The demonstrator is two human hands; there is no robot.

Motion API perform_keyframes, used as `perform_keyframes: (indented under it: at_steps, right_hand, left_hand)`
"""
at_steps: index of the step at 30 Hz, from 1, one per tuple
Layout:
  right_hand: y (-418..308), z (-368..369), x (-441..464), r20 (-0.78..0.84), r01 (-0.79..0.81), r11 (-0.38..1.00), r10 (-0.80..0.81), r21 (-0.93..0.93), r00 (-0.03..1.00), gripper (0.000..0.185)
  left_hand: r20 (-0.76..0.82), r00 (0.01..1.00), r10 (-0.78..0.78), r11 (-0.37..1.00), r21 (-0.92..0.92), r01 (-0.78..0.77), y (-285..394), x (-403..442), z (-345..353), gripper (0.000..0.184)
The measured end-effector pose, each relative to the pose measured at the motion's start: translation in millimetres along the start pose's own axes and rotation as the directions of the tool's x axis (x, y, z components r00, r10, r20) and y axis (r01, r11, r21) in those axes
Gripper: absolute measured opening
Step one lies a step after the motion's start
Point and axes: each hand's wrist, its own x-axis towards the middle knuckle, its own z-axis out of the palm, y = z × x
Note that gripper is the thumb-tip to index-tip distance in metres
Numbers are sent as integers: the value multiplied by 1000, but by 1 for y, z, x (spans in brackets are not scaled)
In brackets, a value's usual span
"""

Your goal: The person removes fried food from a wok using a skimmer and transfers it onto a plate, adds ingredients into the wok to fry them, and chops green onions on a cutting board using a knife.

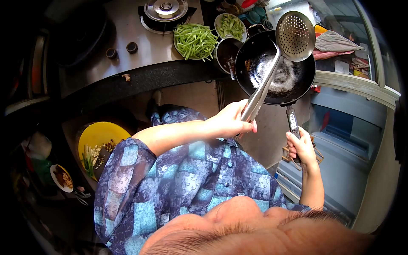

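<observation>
The left hand (231, 121) is closed around the steel handle of a skimmer (296, 36). A second metal handle seems to lie along it, but what it belongs to I cannot tell. Some fingers of this hand are hidden under the palm. The left forearm comes across the front of the body, and its palm faces mostly down. The right hand (302, 146) wraps its fingers around the dark handle of a black wok (276, 91), at the near side of it; the forearm points upward from below. The print on the handle is too small to read.

The skimmer's round head overlaps the far right part of the wok; if it touches the rim, this is not clear. Inside the wok is a whitish, shiny wet patch, and its kind I cannot tell.

Just left of the wok is a pot (228, 53) with dark content, hard to make out. Near it are a bowl (230, 26) of chopped greens and a heap of green strips (195, 41), which mostly hides its dish. A lidded pot (165, 8) is cut off by the top edge.
</observation>
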Motion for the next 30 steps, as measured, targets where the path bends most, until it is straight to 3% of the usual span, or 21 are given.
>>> perform_keyframes:
  at_steps: [6,10,20,23,26,30]
  right_hand:
    - [29,-11,11,43,-16,967,5,256,999,16]
    - [41,2,12,116,-10,913,-41,407,992,15]
    - [13,45,-28,217,89,882,-210,463,953,15]
    - [-1,44,-13,258,70,894,-202,443,945,17]
    - [-1,12,55,434,82,902,-282,423,856,17]
    - [-50,85,115,555,146,918,-343,368,758,18]
  left_hand:
    - [7,1000,-3,1000,9,3,4,-4,3,40]
    - [52,996,75,996,-57,-72,-3,-11,-11,41]
    - [83,982,172,983,-77,-166,48,-59,-8,48]
    - [13,991,130,990,-63,-129,64,-54,-5,47]
    - [-183,962,201,979,14,-202,50,-26,28,42]
    - [-399,872,282,959,78,-274,57,-53,-2,42]
